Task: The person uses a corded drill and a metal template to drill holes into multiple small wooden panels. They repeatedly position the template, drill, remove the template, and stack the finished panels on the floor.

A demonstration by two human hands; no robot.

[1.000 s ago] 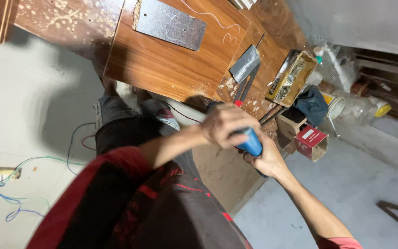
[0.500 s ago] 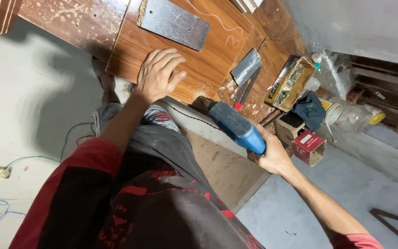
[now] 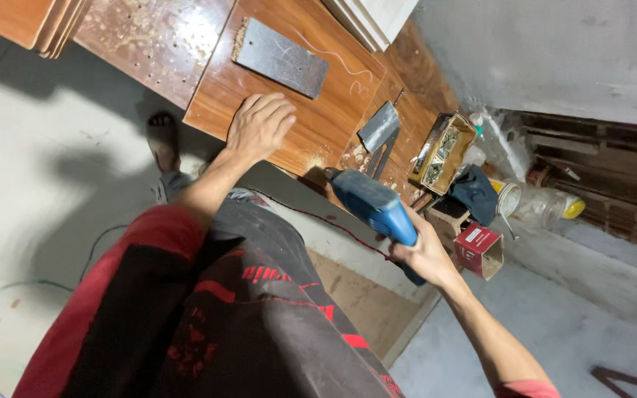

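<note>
The person is pressing the left hand (image 3: 259, 125) flat, fingers spread, on a brown wooden panel (image 3: 289, 110) lying on the bench (image 3: 414, 110), just below a dark grey rectangular plate (image 3: 282, 57) that is resting on the same panel. The right hand (image 3: 425, 254) is wrapping closed around the grip of a blue power drill (image 3: 370, 206), holding it off the panel's near edge with its nose pointing toward the wood; the bit itself is too dark to make out, so its exact contact cannot be told. Sawdust is lying near the drill's nose, and 1 metal square (image 3: 379, 133) is sitting just beyond. A likely risk: the drill skating across the glossy surface toward the bracing hand, since those fingers are lying near its line.
</note>
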